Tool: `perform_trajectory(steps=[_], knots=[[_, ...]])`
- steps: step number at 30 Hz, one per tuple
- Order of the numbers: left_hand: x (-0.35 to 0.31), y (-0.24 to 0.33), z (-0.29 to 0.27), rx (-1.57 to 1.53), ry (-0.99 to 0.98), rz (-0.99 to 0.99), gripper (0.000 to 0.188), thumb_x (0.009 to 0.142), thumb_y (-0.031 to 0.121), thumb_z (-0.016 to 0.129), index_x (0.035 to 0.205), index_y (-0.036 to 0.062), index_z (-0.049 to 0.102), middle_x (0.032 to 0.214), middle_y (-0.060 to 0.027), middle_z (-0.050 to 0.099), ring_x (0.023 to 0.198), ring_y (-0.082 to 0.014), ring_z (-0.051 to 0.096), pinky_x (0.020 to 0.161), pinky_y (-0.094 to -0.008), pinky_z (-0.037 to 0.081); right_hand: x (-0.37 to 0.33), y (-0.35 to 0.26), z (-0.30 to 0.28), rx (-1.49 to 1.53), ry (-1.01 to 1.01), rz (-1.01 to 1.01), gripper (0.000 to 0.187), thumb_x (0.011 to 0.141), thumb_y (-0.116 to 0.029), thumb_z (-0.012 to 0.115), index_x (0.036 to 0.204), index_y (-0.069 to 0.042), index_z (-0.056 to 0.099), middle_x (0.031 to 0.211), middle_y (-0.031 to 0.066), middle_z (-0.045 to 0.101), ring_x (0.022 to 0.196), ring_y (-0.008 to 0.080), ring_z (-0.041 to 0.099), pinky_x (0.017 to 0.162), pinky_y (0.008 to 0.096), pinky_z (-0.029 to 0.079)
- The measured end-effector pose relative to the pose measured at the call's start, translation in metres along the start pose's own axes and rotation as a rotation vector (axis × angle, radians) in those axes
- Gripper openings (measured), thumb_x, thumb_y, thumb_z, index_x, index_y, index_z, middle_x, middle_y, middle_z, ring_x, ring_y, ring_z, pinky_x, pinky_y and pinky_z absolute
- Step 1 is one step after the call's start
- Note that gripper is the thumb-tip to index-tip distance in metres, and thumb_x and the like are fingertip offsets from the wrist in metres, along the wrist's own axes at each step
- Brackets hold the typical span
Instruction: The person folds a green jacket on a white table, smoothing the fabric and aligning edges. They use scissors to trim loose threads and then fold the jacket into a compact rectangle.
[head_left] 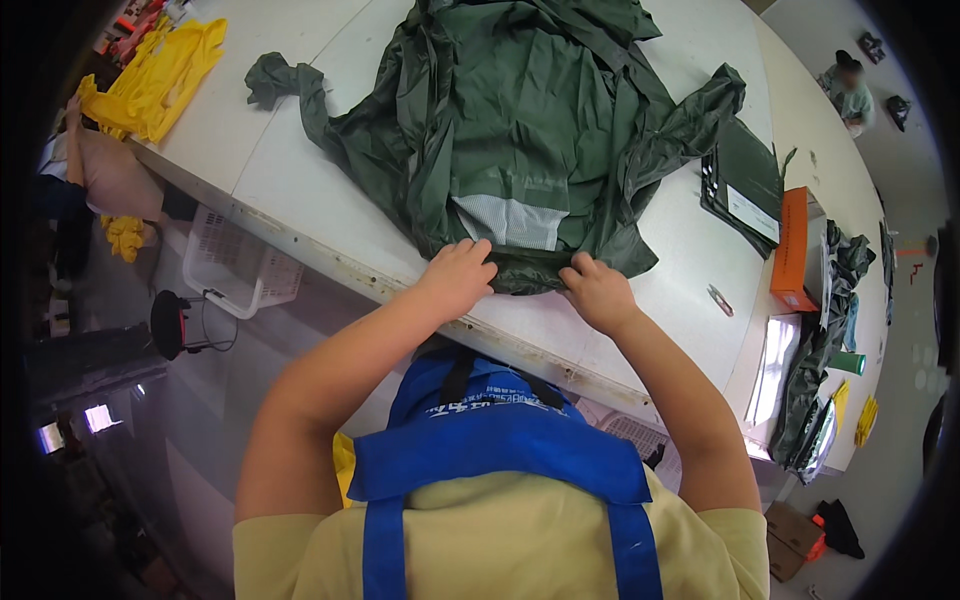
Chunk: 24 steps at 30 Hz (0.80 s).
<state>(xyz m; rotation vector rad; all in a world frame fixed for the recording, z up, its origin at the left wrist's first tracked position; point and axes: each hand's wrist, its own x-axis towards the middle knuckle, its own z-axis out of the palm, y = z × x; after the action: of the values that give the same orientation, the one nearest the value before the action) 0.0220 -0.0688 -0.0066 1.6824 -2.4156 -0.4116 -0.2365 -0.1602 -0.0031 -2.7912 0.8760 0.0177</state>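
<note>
A dark green raincoat-like jacket (515, 110) lies spread on the white table, its sleeves stretched out to both sides. A patch of white mesh lining (512, 222) shows near its lower end. At the near edge of the garment, my left hand (460, 277) has its fingers closed on the fabric. My right hand (598, 290) pinches the same edge a short way to the right. Between the two hands, the green cloth is bunched into a fold. The fingertips of both hands are partly hidden by the fabric.
Small scissors-like snips (720, 300) lie right of my right hand. Behind them are dark green flat packages (742, 190) and an orange box (790, 250). Yellow garments (165, 85) cover the far left, beside another person. A white basket (240, 260) stands below the table edge.
</note>
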Motion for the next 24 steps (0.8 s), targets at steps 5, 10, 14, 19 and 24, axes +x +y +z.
perform_trajectory(steps=[5, 10, 14, 19, 24], knots=[[-0.002, -0.005, 0.010, -0.014, -0.270, -0.118, 0.021, 0.083, 0.025, 0.061, 0.094, 0.0078, 0.063, 0.091, -0.0067, 0.060, 0.098, -0.0275, 0.053, 0.081, -0.0398, 0.044, -0.007, -0.010, 0.017, 0.145, 0.038, 0.129, 0.020, 0.083, -0.022, 0.063, 0.097, -0.008, 0.056, 0.083, 0.0088, 0.060, 0.080, 0.0287, 0.061, 0.069, 0.0404, 0.050], [0.022, 0.047, 0.012, 0.081, -0.071, -0.029, 0.022, 0.079, 0.016, 0.056, 0.098, 0.0051, 0.059, 0.093, -0.0079, 0.060, 0.096, -0.0272, 0.054, 0.078, -0.0409, 0.045, -0.011, -0.011, 0.034, 0.078, 0.110, 0.038, 0.013, 0.079, -0.015, 0.062, 0.088, -0.008, 0.055, 0.079, 0.0087, 0.057, 0.078, 0.0294, 0.059, 0.066, 0.0401, 0.049], [0.041, 0.089, 0.058, -0.152, 0.031, -0.059, 0.024, 0.077, 0.010, 0.055, 0.099, 0.0032, 0.055, 0.098, -0.0116, 0.056, 0.096, -0.0285, 0.053, 0.075, -0.0405, 0.044, -0.013, -0.009, 0.036, 0.180, 0.170, 0.092, 0.016, 0.076, -0.011, 0.063, 0.090, -0.008, 0.057, 0.088, 0.0091, 0.056, 0.084, 0.0297, 0.059, 0.071, 0.0377, 0.049], [0.045, 0.102, 0.064, -0.193, 0.085, -0.157, 0.036, 0.079, 0.015, 0.061, 0.114, 0.0086, 0.056, 0.100, -0.0111, 0.053, 0.096, -0.0293, 0.051, 0.078, -0.0436, 0.041, -0.023, 0.004, 0.023, 0.506, 0.135, 0.163, 0.031, 0.072, -0.006, 0.067, 0.102, -0.005, 0.055, 0.104, 0.0138, 0.056, 0.094, 0.0321, 0.058, 0.082, 0.0377, 0.049], [0.055, 0.105, 0.055, -0.204, -0.022, -0.244, 0.036, 0.081, 0.025, 0.064, 0.116, 0.0222, 0.057, 0.107, -0.0106, 0.051, 0.100, -0.0299, 0.049, 0.077, -0.0477, 0.038, -0.050, 0.022, 0.024, 0.529, 0.239, 0.182, 0.049, 0.068, 0.002, 0.069, 0.112, -0.003, 0.050, 0.117, 0.0188, 0.053, 0.106, 0.0358, 0.053, 0.094, 0.0403, 0.045]])
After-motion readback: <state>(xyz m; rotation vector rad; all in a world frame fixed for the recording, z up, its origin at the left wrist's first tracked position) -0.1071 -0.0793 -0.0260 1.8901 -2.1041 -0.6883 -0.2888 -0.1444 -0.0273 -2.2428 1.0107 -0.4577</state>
